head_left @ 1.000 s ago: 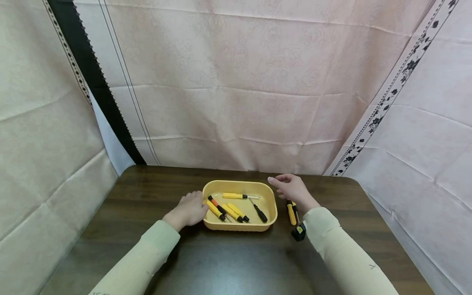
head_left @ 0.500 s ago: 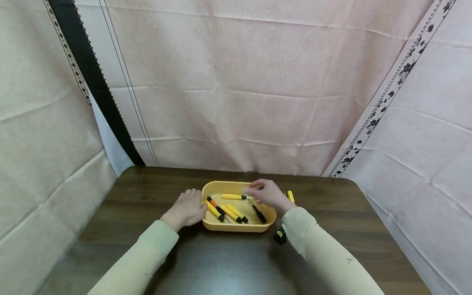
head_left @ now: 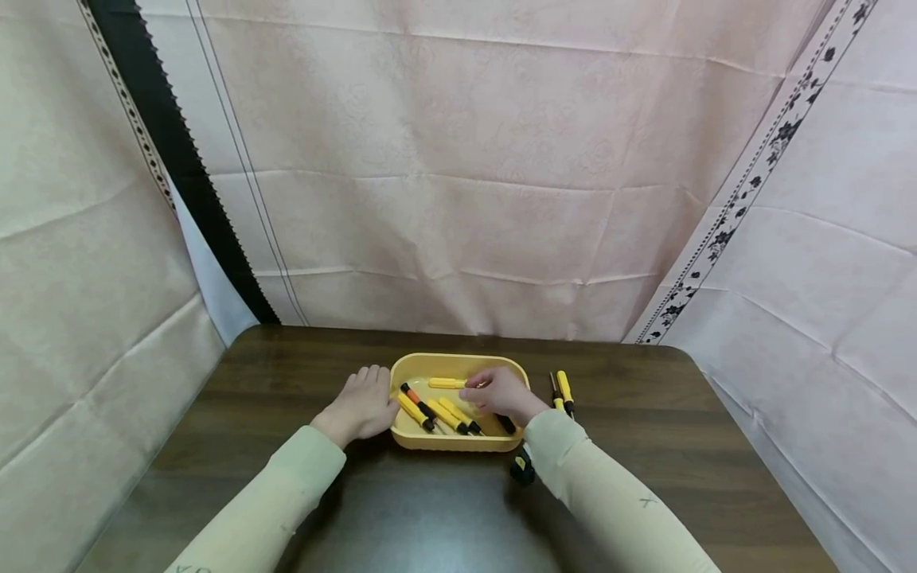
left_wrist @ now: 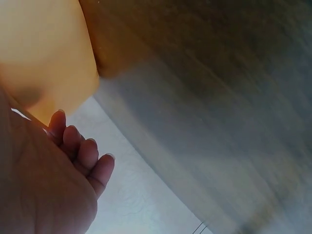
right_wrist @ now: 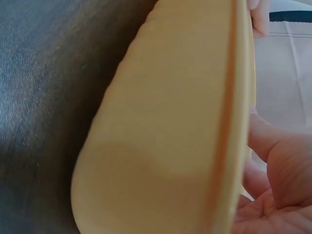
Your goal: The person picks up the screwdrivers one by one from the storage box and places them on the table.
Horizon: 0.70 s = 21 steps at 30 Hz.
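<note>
The left hand [head_left: 361, 406] holds the left end of a yellow tray [head_left: 458, 444]; in the left wrist view its bent fingers [left_wrist: 87, 156] lie beside the tray wall [left_wrist: 44, 58], thumb hidden. Over the tray's right half, the right hand [head_left: 501, 392] reaches down, fingertips beside the collar end of a yellow screwdriver [head_left: 446, 383]; no firm hold shows. Several yellow-handled screwdrivers [head_left: 447, 415] and one with an orange and black handle [head_left: 417, 400] lie at left in the tray. A black handle [head_left: 505, 424] is partly covered. In the right wrist view, the tray wall [right_wrist: 161, 117] hides the right fingertips.
Right of the tray, two yellow and black tools [head_left: 564, 387] lie on the dark wooden table [head_left: 430, 509]. A small black device [head_left: 522, 467] sits at the right wrist. Pale cloth [head_left: 458, 199] hangs behind the table and along both sides.
The right hand has moved left from beside the tray to inside it, uncovering the tools on the table and now partly covering the black handle. The left hand stays at the tray's left end.
</note>
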{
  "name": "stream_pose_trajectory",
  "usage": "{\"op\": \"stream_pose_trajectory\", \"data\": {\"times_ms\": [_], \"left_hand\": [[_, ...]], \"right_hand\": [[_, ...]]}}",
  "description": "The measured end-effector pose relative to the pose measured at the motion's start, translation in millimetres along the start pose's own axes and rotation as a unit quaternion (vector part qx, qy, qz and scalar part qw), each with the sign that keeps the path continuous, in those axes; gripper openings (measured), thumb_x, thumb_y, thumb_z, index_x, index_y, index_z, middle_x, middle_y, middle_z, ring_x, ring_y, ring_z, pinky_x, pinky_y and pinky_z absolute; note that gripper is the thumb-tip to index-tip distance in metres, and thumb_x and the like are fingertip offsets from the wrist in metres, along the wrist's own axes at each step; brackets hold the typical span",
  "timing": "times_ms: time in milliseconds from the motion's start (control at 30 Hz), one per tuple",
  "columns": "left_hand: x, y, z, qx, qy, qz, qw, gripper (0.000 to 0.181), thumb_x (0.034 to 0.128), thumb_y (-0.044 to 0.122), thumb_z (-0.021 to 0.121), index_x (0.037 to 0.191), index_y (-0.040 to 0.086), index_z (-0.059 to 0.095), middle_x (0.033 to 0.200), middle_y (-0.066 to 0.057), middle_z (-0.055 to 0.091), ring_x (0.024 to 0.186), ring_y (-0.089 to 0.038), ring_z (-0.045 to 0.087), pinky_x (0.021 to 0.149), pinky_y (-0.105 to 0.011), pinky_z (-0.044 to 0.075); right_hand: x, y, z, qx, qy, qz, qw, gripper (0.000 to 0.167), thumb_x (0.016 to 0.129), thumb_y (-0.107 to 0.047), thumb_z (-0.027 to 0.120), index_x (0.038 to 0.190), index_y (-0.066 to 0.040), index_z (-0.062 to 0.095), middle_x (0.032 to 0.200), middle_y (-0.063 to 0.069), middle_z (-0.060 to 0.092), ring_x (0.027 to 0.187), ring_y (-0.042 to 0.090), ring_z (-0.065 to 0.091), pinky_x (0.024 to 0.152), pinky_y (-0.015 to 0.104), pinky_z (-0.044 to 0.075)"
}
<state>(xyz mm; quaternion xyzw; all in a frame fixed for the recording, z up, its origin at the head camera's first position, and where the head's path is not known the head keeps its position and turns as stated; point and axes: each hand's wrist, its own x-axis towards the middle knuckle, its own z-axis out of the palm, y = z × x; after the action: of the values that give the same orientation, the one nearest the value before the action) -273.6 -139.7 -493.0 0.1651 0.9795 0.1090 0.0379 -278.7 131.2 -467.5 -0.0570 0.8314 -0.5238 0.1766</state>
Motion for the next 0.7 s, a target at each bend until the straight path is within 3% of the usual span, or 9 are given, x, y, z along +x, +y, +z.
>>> {"op": "stream_pose_trajectory", "data": {"times_ms": [300, 533, 700], "left_hand": [[0.4, 1.8, 1.5, -0.02, -0.009, -0.013, 0.9997, 0.042, 0.096, 0.03, 0.045, 0.124, -0.002, 0.043, 0.103, -0.009, 0.042, 0.093, -0.026, 0.036, 0.088, -0.044, 0.032], [1.2, 0.7, 3.1, -0.023, -0.017, -0.019, 0.9994, 0.041, 0.0962, 0.03, 0.044, 0.123, -0.001, 0.043, 0.102, -0.008, 0.042, 0.093, -0.025, 0.036, 0.087, -0.043, 0.032], [2.0, 0.1, 1.9, -0.028, -0.024, -0.025, 0.999, 0.043, 0.0961, 0.033, 0.045, 0.125, 0.0, 0.043, 0.103, -0.007, 0.043, 0.094, -0.024, 0.037, 0.089, -0.042, 0.033]], "right_hand": [[5.8, 10.4, 6.7, -0.001, 0.001, 0.017, 0.9998, 0.03, 0.086, -0.018, 0.074, 0.109, 0.0, 0.066, 0.121, 0.012, 0.06, 0.085, 0.028, 0.066, 0.072, 0.04, 0.054], [8.1, 14.2, 13.8, -0.025, 0.008, 0.0, 0.9997, 0.028, 0.084, -0.013, 0.076, 0.105, 0.002, 0.068, 0.091, 0.011, 0.066, 0.076, 0.023, 0.064, 0.066, 0.038, 0.054], [10.5, 14.8, 19.0, -0.051, 0.023, -0.008, 0.9984, 0.024, 0.081, -0.012, 0.078, 0.099, 0.001, 0.069, 0.081, 0.007, 0.065, 0.069, 0.019, 0.064, 0.063, 0.035, 0.054]]}}
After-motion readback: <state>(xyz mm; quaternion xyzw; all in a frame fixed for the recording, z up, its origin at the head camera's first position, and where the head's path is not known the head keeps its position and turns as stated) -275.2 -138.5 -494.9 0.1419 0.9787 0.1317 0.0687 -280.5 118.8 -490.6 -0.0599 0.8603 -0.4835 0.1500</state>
